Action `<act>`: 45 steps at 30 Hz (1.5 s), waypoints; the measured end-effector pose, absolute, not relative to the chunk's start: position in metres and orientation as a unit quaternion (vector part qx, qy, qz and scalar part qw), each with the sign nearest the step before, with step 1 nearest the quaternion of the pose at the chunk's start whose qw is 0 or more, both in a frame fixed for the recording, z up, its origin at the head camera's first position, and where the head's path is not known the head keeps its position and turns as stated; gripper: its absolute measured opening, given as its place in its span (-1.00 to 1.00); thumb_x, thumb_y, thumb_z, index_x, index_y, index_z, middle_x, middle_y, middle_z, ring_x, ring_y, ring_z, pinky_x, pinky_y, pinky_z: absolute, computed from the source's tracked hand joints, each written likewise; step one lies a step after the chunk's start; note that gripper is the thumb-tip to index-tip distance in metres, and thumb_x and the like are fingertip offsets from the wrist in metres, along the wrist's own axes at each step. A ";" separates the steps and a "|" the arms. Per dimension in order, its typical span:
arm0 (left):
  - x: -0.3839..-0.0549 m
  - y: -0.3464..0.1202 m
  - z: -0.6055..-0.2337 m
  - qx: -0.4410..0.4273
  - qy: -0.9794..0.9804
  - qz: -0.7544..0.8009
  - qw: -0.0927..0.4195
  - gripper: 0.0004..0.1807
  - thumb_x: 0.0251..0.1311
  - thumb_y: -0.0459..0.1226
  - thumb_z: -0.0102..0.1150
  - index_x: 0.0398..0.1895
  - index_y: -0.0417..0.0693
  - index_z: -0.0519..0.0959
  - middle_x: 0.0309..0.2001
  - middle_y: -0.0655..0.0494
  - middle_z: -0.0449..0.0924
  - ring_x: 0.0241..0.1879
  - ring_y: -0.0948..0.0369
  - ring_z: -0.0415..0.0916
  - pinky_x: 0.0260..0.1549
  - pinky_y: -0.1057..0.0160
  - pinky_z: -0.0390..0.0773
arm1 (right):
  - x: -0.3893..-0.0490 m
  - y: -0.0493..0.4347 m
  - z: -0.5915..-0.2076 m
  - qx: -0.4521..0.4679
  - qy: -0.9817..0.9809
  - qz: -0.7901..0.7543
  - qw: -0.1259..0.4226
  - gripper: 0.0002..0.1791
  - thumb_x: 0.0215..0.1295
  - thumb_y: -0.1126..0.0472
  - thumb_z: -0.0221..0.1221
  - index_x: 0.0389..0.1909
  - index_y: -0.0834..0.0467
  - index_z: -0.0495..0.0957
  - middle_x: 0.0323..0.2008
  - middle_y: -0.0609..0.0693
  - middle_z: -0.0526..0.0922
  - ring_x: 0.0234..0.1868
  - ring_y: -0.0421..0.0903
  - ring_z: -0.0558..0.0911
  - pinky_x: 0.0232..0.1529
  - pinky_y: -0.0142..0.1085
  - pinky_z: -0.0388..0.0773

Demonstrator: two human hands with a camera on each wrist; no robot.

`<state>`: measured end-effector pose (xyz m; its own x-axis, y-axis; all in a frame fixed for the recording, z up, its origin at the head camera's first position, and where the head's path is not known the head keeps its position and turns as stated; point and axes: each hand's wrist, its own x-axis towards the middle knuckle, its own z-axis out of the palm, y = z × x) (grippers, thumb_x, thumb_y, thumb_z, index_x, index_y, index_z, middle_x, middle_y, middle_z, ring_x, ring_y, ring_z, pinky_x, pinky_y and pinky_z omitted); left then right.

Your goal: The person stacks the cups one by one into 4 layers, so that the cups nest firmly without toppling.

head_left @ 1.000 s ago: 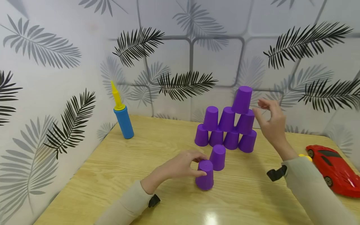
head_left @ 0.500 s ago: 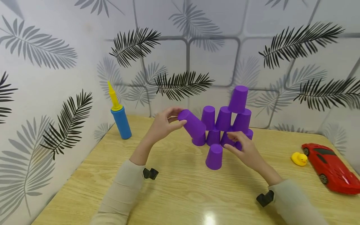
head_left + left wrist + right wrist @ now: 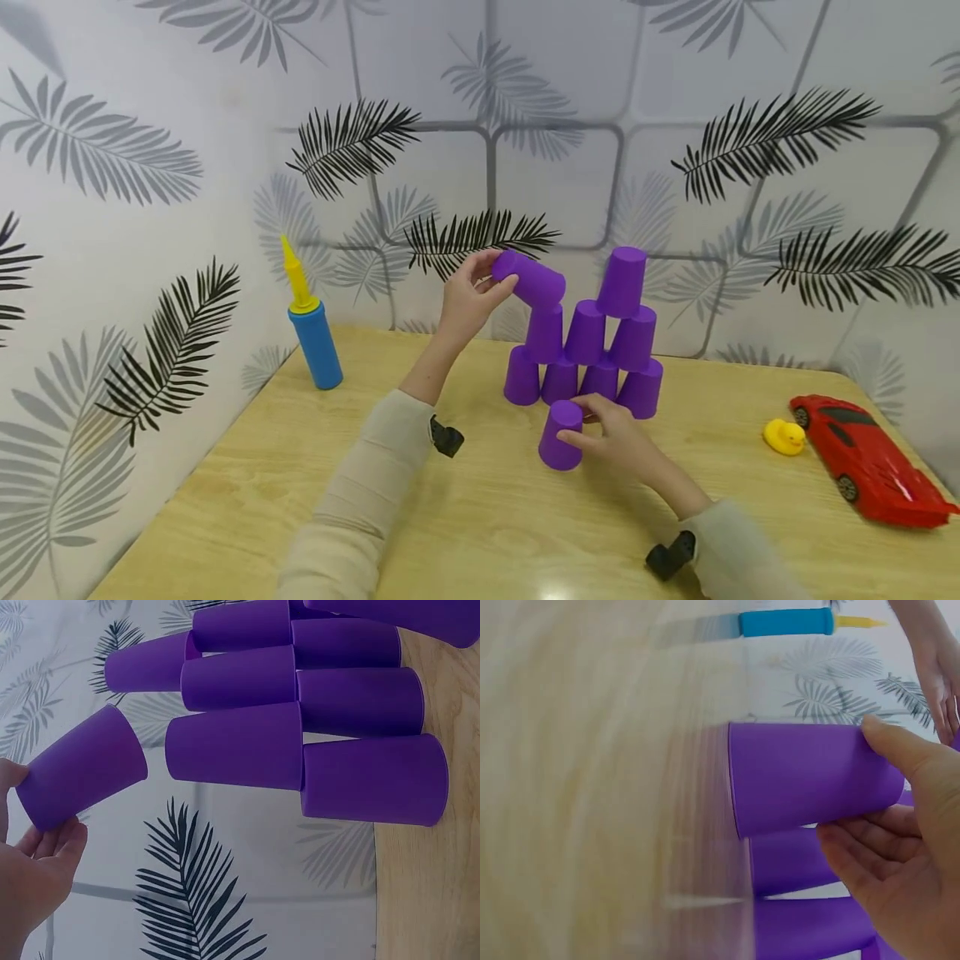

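My left hand (image 3: pixel 468 304) pinches a purple cup (image 3: pixel 536 282) near its base, with thumb and fingers on opposite sides. That cup tilts, its mouth facing down and right, above the left end of the stack's second row; the left wrist view shows a gap between them. The stack of upside-down purple cups (image 3: pixel 232 746) has a bottom row, a second row and one top cup (image 3: pixel 622 282) at right. In front of it my right hand (image 3: pixel 618 442) grips another upside-down cup (image 3: pixel 810 776) between thumb and fingers. Whether its rim touches the table cannot be told.
A blue hand pump (image 3: pixel 315 346) with a yellow nozzle stands at the left, near the wall. To the right, a yellow toy duck (image 3: pixel 784 437) sits beside a red toy car (image 3: pixel 870 462) on the wooden table (image 3: pixel 465 517). A patterned wall rises behind the stack.
My left hand has lifted a cup from the table's front up to the second row's height. From beside the top cup, my right hand has come down and taken hold of the front cup.
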<state>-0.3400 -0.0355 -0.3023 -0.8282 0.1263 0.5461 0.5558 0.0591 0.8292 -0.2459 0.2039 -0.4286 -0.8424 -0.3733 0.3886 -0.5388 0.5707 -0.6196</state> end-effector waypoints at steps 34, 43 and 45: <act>-0.377 0.034 -0.272 -0.293 -0.849 -0.428 0.099 -0.34 0.30 -0.13 0.22 0.42 -0.10 0.29 0.30 -0.08 0.48 0.28 0.06 0.48 0.30 0.20 0.53 | -0.246 0.204 -0.433 0.254 -0.871 0.410 0.094 -0.59 0.23 0.11 0.33 0.02 0.25 0.54 -0.10 0.09 0.67 -0.11 0.00 0.69 -0.07 -0.24 0.74; -0.380 0.032 -0.277 -0.286 -0.844 -0.445 0.084 -0.29 0.29 -0.12 0.22 0.46 -0.07 0.23 0.33 -0.07 0.45 0.30 0.08 0.45 0.34 0.25 0.48 | -0.245 0.205 -0.431 0.245 -0.877 0.405 0.083 -0.56 0.25 0.08 0.32 0.04 0.25 0.54 -0.09 0.10 0.66 -0.10 0.01 0.69 -0.04 -0.18 0.74; -0.381 0.031 -0.280 -0.283 -0.843 -0.450 0.081 -0.30 0.30 -0.10 0.21 0.45 -0.05 0.24 0.33 -0.05 0.45 0.31 0.10 0.43 0.36 0.26 0.46 | -0.245 0.206 -0.432 0.245 -0.877 0.404 0.081 -0.56 0.25 0.08 0.32 0.04 0.25 0.53 -0.08 0.10 0.66 -0.09 0.01 0.68 -0.04 -0.18 0.73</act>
<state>-0.3807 0.0305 -0.2802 -0.8261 0.4049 0.3920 0.5510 0.4346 0.7124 -0.2446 0.2060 -0.4318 -0.8668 -0.3639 0.3409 -0.4956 0.5532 -0.6696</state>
